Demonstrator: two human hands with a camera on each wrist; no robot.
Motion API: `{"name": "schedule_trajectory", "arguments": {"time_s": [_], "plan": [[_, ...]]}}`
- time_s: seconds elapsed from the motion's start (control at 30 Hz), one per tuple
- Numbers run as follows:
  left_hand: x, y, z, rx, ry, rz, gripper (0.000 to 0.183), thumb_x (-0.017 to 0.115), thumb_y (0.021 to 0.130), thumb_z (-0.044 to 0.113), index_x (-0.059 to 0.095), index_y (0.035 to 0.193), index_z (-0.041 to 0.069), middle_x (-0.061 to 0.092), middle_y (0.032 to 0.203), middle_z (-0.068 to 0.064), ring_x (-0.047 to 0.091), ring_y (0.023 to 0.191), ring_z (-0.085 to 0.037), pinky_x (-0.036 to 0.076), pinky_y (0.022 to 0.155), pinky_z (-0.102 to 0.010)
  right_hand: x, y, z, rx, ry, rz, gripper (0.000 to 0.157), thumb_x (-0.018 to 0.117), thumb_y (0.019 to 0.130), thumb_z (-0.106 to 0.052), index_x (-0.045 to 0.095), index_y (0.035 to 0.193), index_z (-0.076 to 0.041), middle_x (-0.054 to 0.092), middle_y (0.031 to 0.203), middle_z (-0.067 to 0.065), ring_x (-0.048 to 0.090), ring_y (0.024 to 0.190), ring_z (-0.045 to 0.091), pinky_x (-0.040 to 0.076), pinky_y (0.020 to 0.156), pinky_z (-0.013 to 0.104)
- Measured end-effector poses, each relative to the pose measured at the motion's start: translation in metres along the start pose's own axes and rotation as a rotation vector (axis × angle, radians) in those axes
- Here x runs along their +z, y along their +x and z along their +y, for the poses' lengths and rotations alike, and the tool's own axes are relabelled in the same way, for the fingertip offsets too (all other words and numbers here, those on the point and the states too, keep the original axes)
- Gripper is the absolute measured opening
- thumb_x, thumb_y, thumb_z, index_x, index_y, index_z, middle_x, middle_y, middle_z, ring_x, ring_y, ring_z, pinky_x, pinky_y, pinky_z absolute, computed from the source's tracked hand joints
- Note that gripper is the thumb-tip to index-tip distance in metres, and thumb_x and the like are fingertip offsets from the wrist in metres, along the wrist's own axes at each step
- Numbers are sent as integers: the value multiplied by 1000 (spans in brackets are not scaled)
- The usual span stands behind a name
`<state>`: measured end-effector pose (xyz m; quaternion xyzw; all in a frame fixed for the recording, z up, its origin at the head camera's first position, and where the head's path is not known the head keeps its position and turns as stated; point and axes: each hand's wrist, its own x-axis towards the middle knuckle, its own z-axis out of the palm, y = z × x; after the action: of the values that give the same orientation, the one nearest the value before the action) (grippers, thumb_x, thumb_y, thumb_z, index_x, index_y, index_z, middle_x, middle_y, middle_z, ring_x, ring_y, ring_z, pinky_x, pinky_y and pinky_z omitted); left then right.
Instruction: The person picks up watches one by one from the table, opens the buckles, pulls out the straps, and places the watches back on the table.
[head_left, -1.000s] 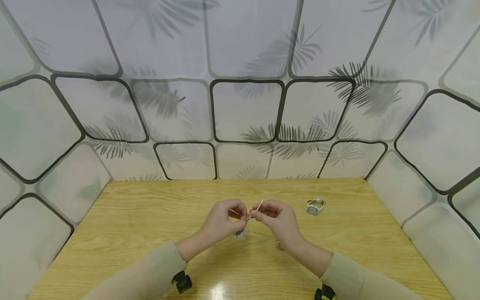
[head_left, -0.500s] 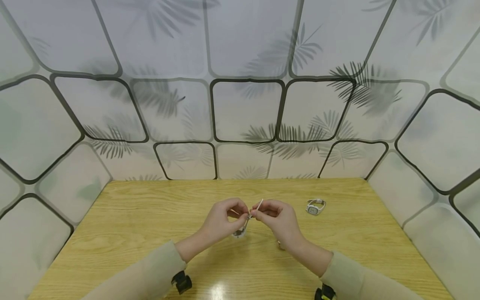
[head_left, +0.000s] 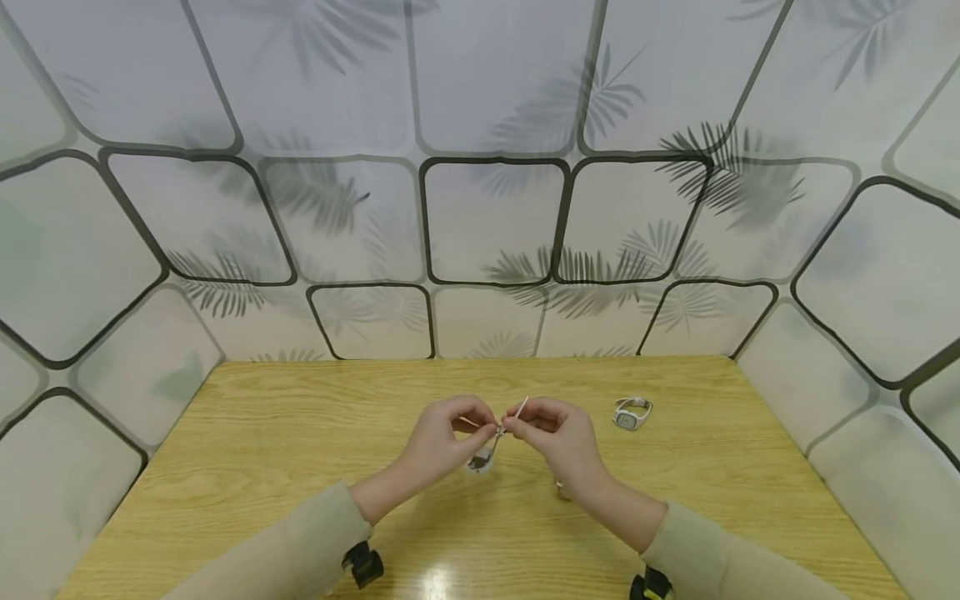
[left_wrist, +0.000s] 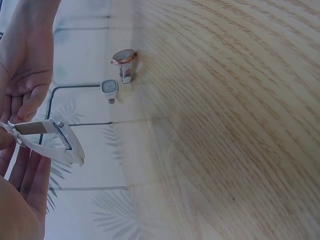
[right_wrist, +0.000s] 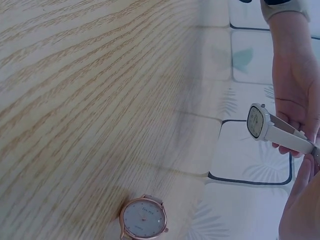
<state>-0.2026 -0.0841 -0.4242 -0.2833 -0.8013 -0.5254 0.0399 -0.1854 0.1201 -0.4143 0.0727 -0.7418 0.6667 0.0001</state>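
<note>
Your left hand [head_left: 442, 437] and right hand [head_left: 566, 443] pinch the white watch [right_wrist: 256, 122] by its strap [right_wrist: 289, 139], above a table [head_left: 300, 425] bearing a second watch [head_left: 626, 420] and rose-gold watch [right_wrist: 144, 219].

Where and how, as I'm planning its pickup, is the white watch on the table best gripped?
Probably pinch the white watch by its case, coming from above: in the head view its strap loops open behind the case, seemingly leaving fingertip room.
</note>
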Motion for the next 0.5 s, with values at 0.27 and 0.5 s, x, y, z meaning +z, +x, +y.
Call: {"name": "schedule_trajectory", "arguments": {"time_s": [0.27, 0.5], "plan": [[-2, -1, -1, -7, -16, 8, 4, 74, 101, 8, 76, 98, 6, 78, 98, -11, 77, 95, -24, 64, 84, -25, -2, 0, -3, -11, -11, 5, 16, 80, 94, -4, 76, 104, 8, 80, 102, 19, 75, 83, 3, 61, 86, 20], [-2, -1, -2, -17, -4, 6, 5, 74, 101, 10, 76, 99, 6, 79, 98, -10, 77, 94, -21, 64, 83, -24, -2, -1, -3, -3, -11, 10, 17, 80, 94, -5, 77, 106, 8, 80, 102, 18, 74, 82, 3, 61, 85, 19]]}}
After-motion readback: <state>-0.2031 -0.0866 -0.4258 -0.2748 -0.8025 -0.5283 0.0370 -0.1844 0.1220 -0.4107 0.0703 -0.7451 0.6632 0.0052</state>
